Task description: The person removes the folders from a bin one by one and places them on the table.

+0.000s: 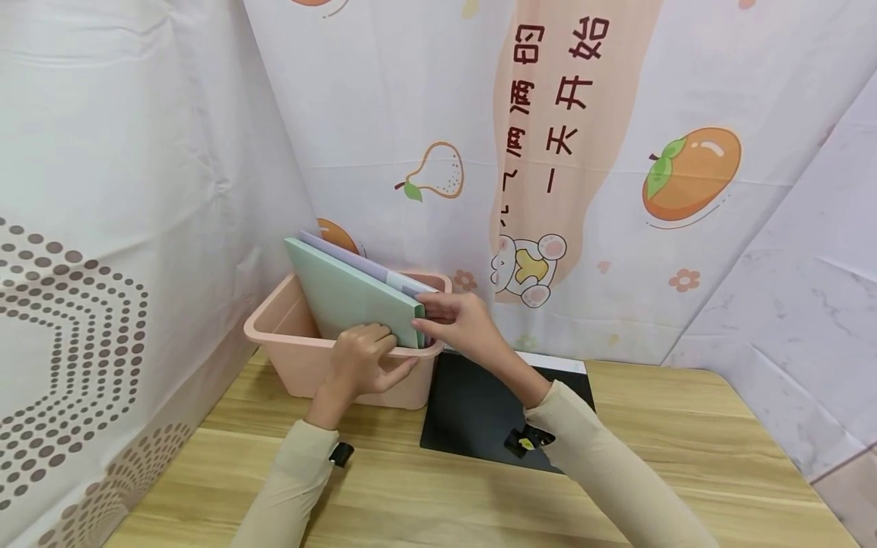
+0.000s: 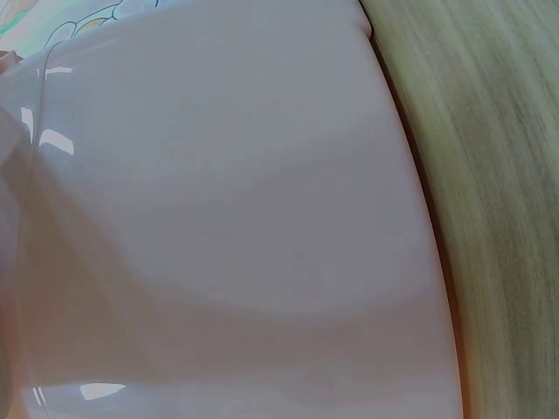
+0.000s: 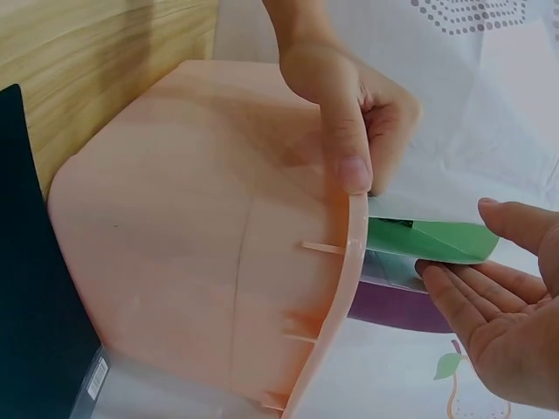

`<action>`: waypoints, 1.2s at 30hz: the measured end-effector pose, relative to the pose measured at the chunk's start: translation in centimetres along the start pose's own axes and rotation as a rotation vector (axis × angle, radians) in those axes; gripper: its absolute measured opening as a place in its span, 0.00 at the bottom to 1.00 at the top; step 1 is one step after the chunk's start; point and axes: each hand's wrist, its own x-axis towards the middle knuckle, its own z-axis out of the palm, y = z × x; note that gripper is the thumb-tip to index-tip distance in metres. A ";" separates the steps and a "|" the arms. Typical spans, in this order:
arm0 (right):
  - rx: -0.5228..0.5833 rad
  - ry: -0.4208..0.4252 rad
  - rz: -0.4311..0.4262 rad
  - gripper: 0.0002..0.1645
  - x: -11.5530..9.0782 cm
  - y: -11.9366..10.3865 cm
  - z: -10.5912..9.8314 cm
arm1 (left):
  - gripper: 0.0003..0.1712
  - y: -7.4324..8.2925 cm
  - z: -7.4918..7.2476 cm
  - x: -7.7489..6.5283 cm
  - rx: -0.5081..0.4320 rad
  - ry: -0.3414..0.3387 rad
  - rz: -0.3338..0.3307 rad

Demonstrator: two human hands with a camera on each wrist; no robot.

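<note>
Pink plastic, a bin (image 1: 301, 369) left of centre is standing on the desk (image 1: 671, 411) beside a black sheet (image 1: 466, 403), left hand (image 1: 363, 358) gripping its rim, right hand (image 1: 464, 320) pinching the green folder (image 1: 349, 298) inside.

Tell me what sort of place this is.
Probably a screened-off tabletop work area: a wood-grain table, a printed sheet hanging behind it, and a pink bin holding folders.

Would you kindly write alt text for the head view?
A person's right hand holds the end of a pale green folder tilted in a pink bin, in front of a purple folder, while the left hand grips the bin's near rim. A flat black item lies beside the bin on a wooden table.
</note>
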 end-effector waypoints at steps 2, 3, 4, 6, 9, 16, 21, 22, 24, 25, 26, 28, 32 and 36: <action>-0.004 0.003 0.006 0.24 0.2 0.0 0.1 | 0.34 0.0 0.0 0.0 0.002 0.001 -0.003; -0.002 0.005 0.008 0.23 0.3 0.0 0.1 | 0.34 0.0 0.0 0.0 0.003 0.001 -0.004; 0.003 0.008 0.009 0.22 0.4 0.1 0.1 | 0.34 0.0 0.0 0.0 0.004 0.000 -0.005; 0.014 0.018 0.012 0.20 0.5 0.2 0.1 | 0.34 0.0 0.0 0.0 0.005 -0.002 -0.005; 0.023 0.034 0.011 0.19 0.7 0.3 0.2 | 0.34 0.0 0.0 0.0 0.007 -0.009 -0.005; -0.008 0.036 0.008 0.22 0.6 0.1 0.7 | 0.34 -0.1 -0.1 0.0 0.014 0.001 0.001; 0.004 0.052 -0.002 0.22 0.5 0.1 1.0 | 0.34 -0.1 -0.1 0.0 0.006 -0.002 0.006; 0.015 0.055 -0.006 0.22 0.5 0.2 0.9 | 0.34 0.0 0.0 0.0 0.006 -0.003 0.007; 0.044 0.063 0.002 0.20 0.6 0.4 0.8 | 0.34 0.0 0.0 0.0 0.008 -0.007 0.003; 0.061 0.065 0.007 0.19 0.7 0.6 0.8 | 0.34 0.0 0.0 0.0 0.009 -0.009 -0.001; 0.077 0.065 0.013 0.18 0.8 0.6 0.7 | 0.34 0.0 0.0 0.0 0.009 -0.011 -0.003; 0.116 0.064 0.033 0.17 0.9 0.7 0.5 | 0.34 0.0 0.0 0.0 0.008 -0.012 -0.006; 0.161 0.061 0.067 0.16 1.0 0.7 0.1 | 0.34 0.0 0.1 0.0 0.005 -0.012 -0.006; 0.198 0.065 0.100 0.16 1.2 1.0 -0.3 | 0.33 0.0 0.0 0.0 -0.004 -0.006 -0.008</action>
